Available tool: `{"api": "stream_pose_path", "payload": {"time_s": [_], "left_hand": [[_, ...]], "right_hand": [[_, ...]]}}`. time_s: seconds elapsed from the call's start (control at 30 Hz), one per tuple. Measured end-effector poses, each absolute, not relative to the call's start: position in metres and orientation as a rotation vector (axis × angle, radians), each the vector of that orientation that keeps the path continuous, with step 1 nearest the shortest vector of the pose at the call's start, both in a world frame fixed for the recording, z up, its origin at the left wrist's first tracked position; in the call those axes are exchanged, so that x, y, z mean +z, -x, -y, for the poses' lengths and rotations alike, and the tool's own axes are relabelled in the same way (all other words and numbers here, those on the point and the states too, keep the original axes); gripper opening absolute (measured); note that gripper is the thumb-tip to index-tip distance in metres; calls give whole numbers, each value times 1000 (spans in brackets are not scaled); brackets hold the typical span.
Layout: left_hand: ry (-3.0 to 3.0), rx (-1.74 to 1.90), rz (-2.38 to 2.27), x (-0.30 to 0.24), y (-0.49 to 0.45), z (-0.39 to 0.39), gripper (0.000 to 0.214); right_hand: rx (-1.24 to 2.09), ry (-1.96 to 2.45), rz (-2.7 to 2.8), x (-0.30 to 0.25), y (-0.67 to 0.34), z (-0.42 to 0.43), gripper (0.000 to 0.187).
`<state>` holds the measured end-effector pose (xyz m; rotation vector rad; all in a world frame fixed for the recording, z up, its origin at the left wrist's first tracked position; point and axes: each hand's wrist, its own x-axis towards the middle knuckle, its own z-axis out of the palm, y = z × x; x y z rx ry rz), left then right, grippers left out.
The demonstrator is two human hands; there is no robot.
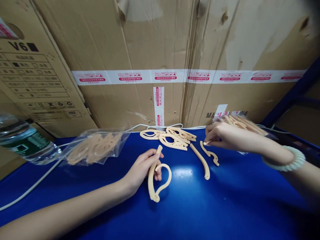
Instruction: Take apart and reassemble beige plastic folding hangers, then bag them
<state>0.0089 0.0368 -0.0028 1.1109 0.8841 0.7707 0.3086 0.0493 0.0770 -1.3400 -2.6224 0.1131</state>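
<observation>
My left hand (pixel 142 169) is closed around a beige curved plastic piece (pixel 158 178) that loops into a hook shape above the blue table (pixel 225 206). My right hand (pixel 220 135), with a pale bead bracelet (pixel 287 160) on the wrist, pinches the upper end of a small beige hooked piece (pixel 210 154) lying on the table. A longer beige strip (pixel 200 161) lies just left of it. A pile of several assembled beige loops (pixel 170 136) rests at the back middle.
A clear bag of beige parts (pixel 96 146) lies at left, another bag (pixel 243 123) behind my right hand. A water bottle (pixel 23 141) lies far left. A white cable (pixel 32 186) crosses the table. Cardboard boxes (pixel 155 60) wall the back.
</observation>
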Motion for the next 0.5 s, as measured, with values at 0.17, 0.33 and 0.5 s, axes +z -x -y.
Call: {"api": "stream_pose_path", "payload": {"time_s": [0.17,0.33,0.5], "left_hand": [[-1107,874,-915,-2,-9,-37,19],[-1075,920,-927,-3,-10,-36,20],[-1063,945,-938,-2,-10,-34,21]], "right_hand": [[-28,1442,2792,71,-307,-52,26],[-76,1511,2771,69,-305,-51,23],[151,1477,2916,59,-309,-57,21]]}}
